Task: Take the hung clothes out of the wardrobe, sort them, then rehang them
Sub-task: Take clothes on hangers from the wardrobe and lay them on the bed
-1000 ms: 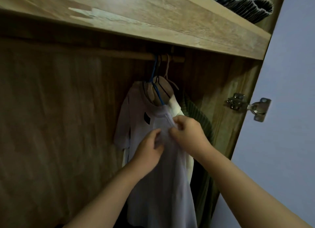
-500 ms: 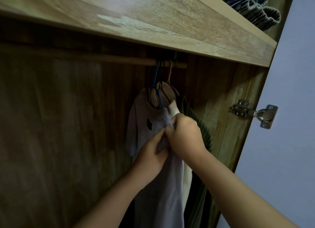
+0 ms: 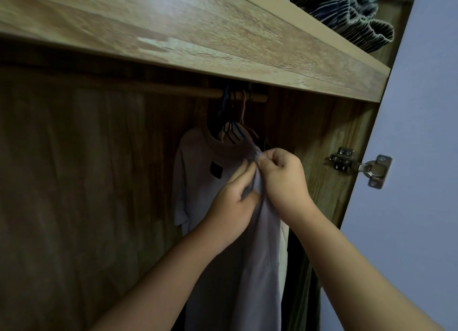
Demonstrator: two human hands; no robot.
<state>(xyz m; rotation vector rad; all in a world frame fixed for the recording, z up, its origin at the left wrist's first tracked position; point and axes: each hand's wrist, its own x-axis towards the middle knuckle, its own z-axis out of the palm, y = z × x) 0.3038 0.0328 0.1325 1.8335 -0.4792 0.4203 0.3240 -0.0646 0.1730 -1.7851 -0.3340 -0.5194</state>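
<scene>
At nine o'clock the dark wooden back panel [image 3: 81,182] of the wardrobe fills the view, under a pale wooden shelf [image 3: 198,41] that runs across the top from ten to two o'clock. Just below the shelf a wooden rail [image 3: 193,92] crosses toward twelve o'clock, and several hangers [image 3: 231,130] hook over it near its right end. A pale lilac T-shirt [image 3: 198,179] with a small black patch on the chest hangs from them at the centre. The left hand [image 3: 231,207] comes up from six o'clock and grasps a fold of the shirt's front between thumb and fingers. Touching it at one o'clock, the right hand [image 3: 282,179] pinches the shirt's collar edge at the shoulder. Behind the shirt, toward five o'clock, a cream garment [image 3: 284,246] and a dark green garment [image 3: 303,281] hang. At three o'clock a metal hinge [image 3: 359,166] joins the wardrobe side to a lilac door [image 3: 409,182]. At one o'clock dark striped fabric [image 3: 347,11] lies on the shelf.
</scene>
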